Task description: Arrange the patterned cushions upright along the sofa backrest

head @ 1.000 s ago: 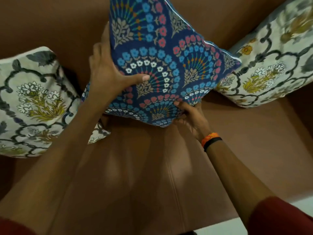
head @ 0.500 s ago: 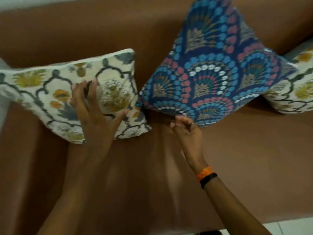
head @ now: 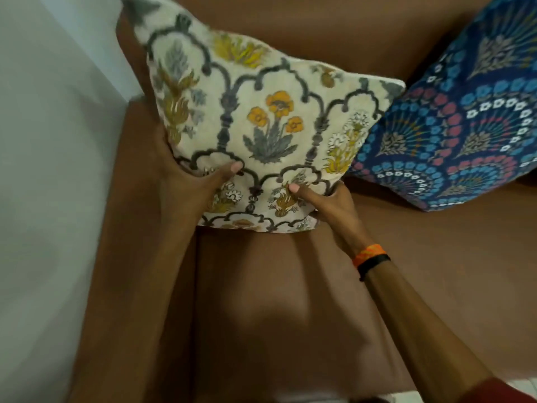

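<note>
A cream cushion with grey arches and yellow flowers (head: 261, 117) stands upright at the left end of the brown sofa, leaning on the backrest (head: 334, 33). My left hand (head: 186, 175) grips its lower left edge, thumb on the front face. My right hand (head: 328, 205) grips its lower right corner, thumb pressed into the fabric. A blue cushion with red and blue fan patterns (head: 465, 120) stands upright just to the right, touching the cream cushion's side.
The sofa's left armrest (head: 128, 228) runs along a pale wall (head: 52, 170). The brown seat (head: 290, 301) stretches toward me. An orange and a black band sit on my right wrist (head: 370, 257).
Both hands left the blue cushion, which now leans on the backrest. They moved left and took hold of the cream cushion, now turned upright. The view shifted left.
</note>
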Available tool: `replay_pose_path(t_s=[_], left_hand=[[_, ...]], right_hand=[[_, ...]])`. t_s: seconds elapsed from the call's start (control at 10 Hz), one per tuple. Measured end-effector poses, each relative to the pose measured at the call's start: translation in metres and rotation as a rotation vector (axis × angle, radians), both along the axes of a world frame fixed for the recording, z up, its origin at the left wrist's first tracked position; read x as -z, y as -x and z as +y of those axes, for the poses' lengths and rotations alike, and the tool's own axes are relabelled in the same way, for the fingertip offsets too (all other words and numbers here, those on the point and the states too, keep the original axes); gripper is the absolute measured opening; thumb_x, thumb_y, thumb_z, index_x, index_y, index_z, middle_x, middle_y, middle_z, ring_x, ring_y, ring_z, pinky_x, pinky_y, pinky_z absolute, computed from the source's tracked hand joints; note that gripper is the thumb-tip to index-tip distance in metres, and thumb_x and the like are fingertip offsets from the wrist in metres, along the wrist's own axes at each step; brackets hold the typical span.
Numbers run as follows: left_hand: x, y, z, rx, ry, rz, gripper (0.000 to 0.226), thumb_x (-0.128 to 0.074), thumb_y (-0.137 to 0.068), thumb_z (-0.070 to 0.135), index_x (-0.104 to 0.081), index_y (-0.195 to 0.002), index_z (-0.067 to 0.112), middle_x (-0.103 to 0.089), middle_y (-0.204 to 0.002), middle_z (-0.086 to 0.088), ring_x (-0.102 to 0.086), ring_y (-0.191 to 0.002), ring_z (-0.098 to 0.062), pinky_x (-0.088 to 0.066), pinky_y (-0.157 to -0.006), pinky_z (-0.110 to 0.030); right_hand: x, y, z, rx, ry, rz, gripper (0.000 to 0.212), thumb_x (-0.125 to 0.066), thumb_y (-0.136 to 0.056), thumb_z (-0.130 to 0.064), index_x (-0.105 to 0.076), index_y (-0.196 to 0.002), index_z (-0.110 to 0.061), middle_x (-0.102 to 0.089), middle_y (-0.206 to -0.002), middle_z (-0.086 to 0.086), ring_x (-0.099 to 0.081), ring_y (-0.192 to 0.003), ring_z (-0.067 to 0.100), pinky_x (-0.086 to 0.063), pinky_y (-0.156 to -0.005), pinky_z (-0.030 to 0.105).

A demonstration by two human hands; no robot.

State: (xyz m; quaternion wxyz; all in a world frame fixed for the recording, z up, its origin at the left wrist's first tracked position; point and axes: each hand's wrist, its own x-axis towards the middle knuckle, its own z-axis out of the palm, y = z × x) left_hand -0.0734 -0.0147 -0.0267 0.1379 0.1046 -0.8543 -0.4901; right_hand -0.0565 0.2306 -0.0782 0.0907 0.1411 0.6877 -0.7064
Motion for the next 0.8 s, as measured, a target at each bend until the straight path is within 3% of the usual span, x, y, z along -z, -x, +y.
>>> replay_pose_path(t_s=[0.1, 0.2, 0.3, 0.4, 0.5, 0.6, 0.7, 0.8], left_hand=[[-0.033, 0.006, 0.001, 0.05, 0.214, 0.113, 0.124, -0.097, -0.063, 0.058, -0.033, -0.161, 0.017, -0.044, -0.158, -0.008, -0.039, -0.149, -0.022, -0.037, -0.12, -0.037], [-0.019, 0.024, 0.008, 0.076, 0.251, 0.033, 0.133, -0.094, -0.058, 0.067, -0.028, -0.163, 0.019, -0.036, -0.159, -0.015, -0.027, -0.145, -0.02, -0.024, -0.114, -0.033], [0.001, 0.025, 0.011, 0.089, 0.289, -0.071, 0.147, -0.075, -0.047, 0.086, -0.022, -0.166, 0.019, -0.035, -0.155, -0.021, -0.035, -0.144, -0.041, -0.035, -0.113, -0.047], [0.007, 0.02, 0.005, 0.089, 0.307, -0.046, 0.146, -0.071, -0.05, 0.087, -0.017, -0.167, 0.02, -0.032, -0.158, -0.022, -0.034, -0.146, -0.043, -0.038, -0.115, -0.055], [-0.007, 0.01, 0.009, 0.102, 0.31, 0.036, 0.141, -0.077, -0.058, 0.081, -0.012, -0.168, 0.021, -0.025, -0.165, -0.023, -0.027, -0.154, -0.04, -0.033, -0.121, -0.055], [-0.044, 0.004, 0.019, 0.1, 0.422, 0.157, 0.122, -0.077, -0.075, 0.071, -0.017, -0.166, 0.018, -0.026, -0.167, -0.022, -0.026, -0.156, -0.038, -0.026, -0.125, -0.049], [-0.114, 0.024, 0.04, 0.093, 0.64, 0.349, 0.099, -0.061, -0.087, 0.067, -0.026, -0.163, 0.014, -0.038, -0.163, -0.023, -0.035, -0.153, -0.042, -0.028, -0.125, -0.068], [-0.222, 0.042, 0.062, 0.042, 0.746, 0.566, 0.083, -0.053, -0.095, 0.059, -0.034, -0.161, 0.012, -0.044, -0.161, -0.018, -0.033, -0.157, -0.039, -0.013, -0.126, -0.075]], right_hand=[[0.006, -0.006, -0.005, 0.051, 0.112, -0.025, 0.038, -0.083, -0.09, -0.009, -0.071, -0.122, -0.027, -0.081, -0.12, -0.002, -0.08, -0.104, 0.009, -0.068, -0.084, 0.031], [0.016, -0.006, -0.008, 0.06, 0.126, -0.091, 0.034, -0.079, -0.094, -0.009, -0.072, -0.125, -0.021, -0.081, -0.122, 0.002, -0.08, -0.105, 0.012, -0.067, -0.083, 0.032], [0.027, -0.003, -0.007, 0.082, 0.091, -0.157, 0.04, -0.082, -0.092, -0.015, -0.072, -0.131, -0.011, -0.081, -0.122, 0.011, -0.08, -0.109, 0.025, -0.066, -0.093, 0.044], [0.027, -0.004, -0.005, 0.069, 0.068, -0.175, 0.037, -0.084, -0.091, -0.015, -0.072, -0.125, -0.018, -0.081, -0.122, 0.013, -0.076, -0.116, 0.034, -0.062, -0.103, 0.052], [0.007, -0.015, 0.0, 0.25, -0.004, -0.183, 0.076, -0.087, -0.089, -0.025, -0.047, -0.152, -0.015, -0.067, -0.126, -0.005, -0.065, -0.126, 0.022, -0.054, -0.112, 0.046], [-0.047, -0.02, 0.009, 0.48, -0.319, 0.047, 0.084, -0.086, -0.089, -0.035, -0.039, -0.156, -0.014, -0.049, -0.14, 0.003, -0.052, -0.12, 0.009, -0.043, -0.103, 0.025], [-0.138, 0.014, 0.02, 0.482, -0.581, 0.469, 0.079, -0.081, -0.091, -0.039, -0.043, -0.154, -0.011, -0.045, -0.154, 0.014, -0.045, -0.14, 0.024, -0.036, -0.114, 0.026], [-0.262, 0.057, 0.031, 0.44, -0.783, 0.805, 0.086, -0.072, -0.088, -0.053, -0.043, -0.155, -0.008, -0.044, -0.159, 0.019, -0.04, -0.151, 0.037, -0.035, -0.125, 0.05]])
